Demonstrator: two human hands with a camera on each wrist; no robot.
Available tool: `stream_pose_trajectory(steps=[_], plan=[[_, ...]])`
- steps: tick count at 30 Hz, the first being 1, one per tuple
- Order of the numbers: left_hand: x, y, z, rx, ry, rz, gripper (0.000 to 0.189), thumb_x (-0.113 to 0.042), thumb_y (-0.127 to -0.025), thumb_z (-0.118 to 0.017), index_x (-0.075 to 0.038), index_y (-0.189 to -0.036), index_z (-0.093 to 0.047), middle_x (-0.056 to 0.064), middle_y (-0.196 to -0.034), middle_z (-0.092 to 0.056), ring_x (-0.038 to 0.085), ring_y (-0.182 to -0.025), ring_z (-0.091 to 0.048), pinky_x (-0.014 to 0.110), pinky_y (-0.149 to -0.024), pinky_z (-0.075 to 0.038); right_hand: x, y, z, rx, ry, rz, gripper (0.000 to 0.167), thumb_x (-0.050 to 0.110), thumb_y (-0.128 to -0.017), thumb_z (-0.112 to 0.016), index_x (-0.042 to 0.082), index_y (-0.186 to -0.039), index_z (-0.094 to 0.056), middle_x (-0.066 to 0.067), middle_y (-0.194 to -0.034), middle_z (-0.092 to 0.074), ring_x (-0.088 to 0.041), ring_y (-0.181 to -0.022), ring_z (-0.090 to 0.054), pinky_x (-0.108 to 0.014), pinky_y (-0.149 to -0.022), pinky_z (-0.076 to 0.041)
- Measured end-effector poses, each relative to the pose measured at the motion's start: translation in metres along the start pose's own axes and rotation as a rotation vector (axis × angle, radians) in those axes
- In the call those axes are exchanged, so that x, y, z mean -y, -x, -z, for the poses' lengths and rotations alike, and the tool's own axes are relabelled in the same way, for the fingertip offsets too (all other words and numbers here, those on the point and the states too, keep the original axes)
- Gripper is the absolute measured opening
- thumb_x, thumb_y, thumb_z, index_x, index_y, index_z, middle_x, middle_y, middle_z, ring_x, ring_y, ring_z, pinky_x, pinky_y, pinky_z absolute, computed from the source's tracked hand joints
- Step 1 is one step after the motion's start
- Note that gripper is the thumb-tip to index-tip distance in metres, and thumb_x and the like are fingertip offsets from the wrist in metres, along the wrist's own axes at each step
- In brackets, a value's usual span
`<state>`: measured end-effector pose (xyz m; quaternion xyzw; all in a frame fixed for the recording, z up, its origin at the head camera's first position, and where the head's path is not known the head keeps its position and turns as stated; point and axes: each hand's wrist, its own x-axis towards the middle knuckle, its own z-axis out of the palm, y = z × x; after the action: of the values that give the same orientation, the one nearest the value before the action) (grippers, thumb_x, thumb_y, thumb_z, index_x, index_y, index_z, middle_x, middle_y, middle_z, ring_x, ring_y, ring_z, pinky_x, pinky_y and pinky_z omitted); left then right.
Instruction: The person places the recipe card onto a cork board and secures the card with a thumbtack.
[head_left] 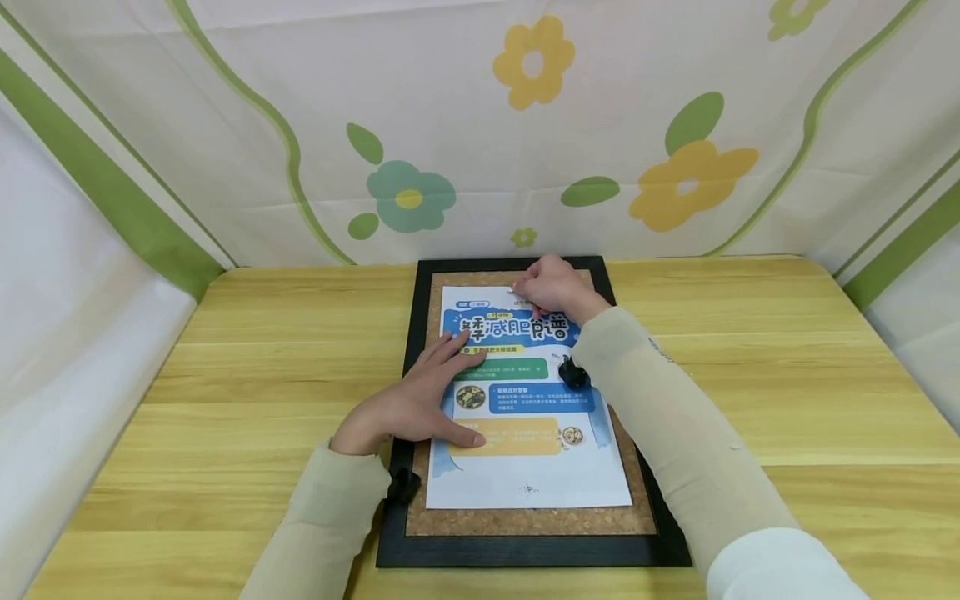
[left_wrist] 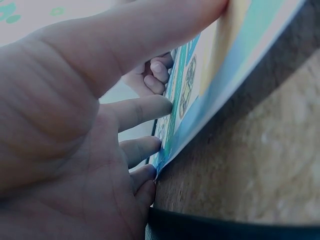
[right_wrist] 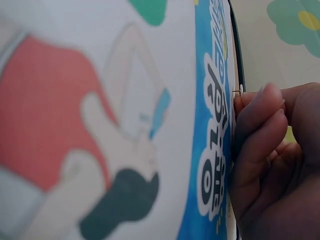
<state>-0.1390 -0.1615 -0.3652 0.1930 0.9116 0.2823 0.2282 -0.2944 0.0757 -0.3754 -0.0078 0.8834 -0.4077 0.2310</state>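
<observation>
A printed poster (head_left: 517, 479) with blue, green and yellow panels lies on a framed cork board (head_left: 525, 523). At the poster's top edge my right hand (head_left: 553, 287) pinches a small push pin (right_wrist: 242, 90); its white head and thin metal point show in the right wrist view, the point towards the sheet. My left hand (head_left: 420, 400) rests spread over the poster's left side, fingers extended and the thumb on the yellow panel. In the left wrist view, the sheet's left edge stands slightly lifted off the cork (left_wrist: 240, 165).
The board's black frame (head_left: 525, 551) lies on a wooden table (head_left: 262, 400), its far end close to a flowered curtain (head_left: 465, 100). More white and green cloth (head_left: 67, 275) hangs along both sides. My sleeves cross the board's near corners.
</observation>
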Motion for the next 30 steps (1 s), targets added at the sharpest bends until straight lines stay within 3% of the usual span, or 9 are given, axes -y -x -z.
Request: stream_pose_trajectory(steps=[11,21,30], plan=[[0.0001,-0.0006,-0.0004,-0.002,0.006,-0.001,0.106,-0.039,-0.082,-0.094,-0.016,-0.169,-0.037,0.008,-0.184,-0.005,0.038,-0.170,0.007,0.072,-0.130,-0.011,0.0010,-0.0003,0.0000,-0.007,0.025,0.007,0.029,0.034,-0.112,-0.058,0.011,-0.123,-0.070,0.002,-0.063,-0.060,-0.014,-0.055,-0.062,-0.034,-0.083,-0.052],[0.0011,-0.0012,-0.0006,-0.003,0.005,-0.007,0.107,-0.039,-0.082,-0.094,-0.014,-0.169,-0.037,0.009,-0.184,-0.005,0.038,-0.170,0.007,0.072,-0.130,-0.010,0.0016,0.0018,-0.0014,-0.024,0.044,0.027,0.031,0.033,-0.112,-0.059,0.009,-0.128,-0.071,-0.003,-0.078,-0.068,-0.014,-0.054,-0.063,-0.029,-0.069,-0.053],[-0.0003,-0.0021,0.0000,-0.006,0.001,-0.015,0.108,-0.040,-0.081,-0.094,-0.015,-0.169,-0.037,0.009,-0.184,-0.005,0.038,-0.170,0.008,0.072,-0.131,-0.009,0.0023,0.0025,-0.0021,-0.035,0.053,0.030,0.028,0.032,-0.111,-0.060,0.009,-0.122,-0.072,-0.006,-0.087,-0.072,-0.013,-0.055,-0.064,-0.027,-0.065,-0.053]])
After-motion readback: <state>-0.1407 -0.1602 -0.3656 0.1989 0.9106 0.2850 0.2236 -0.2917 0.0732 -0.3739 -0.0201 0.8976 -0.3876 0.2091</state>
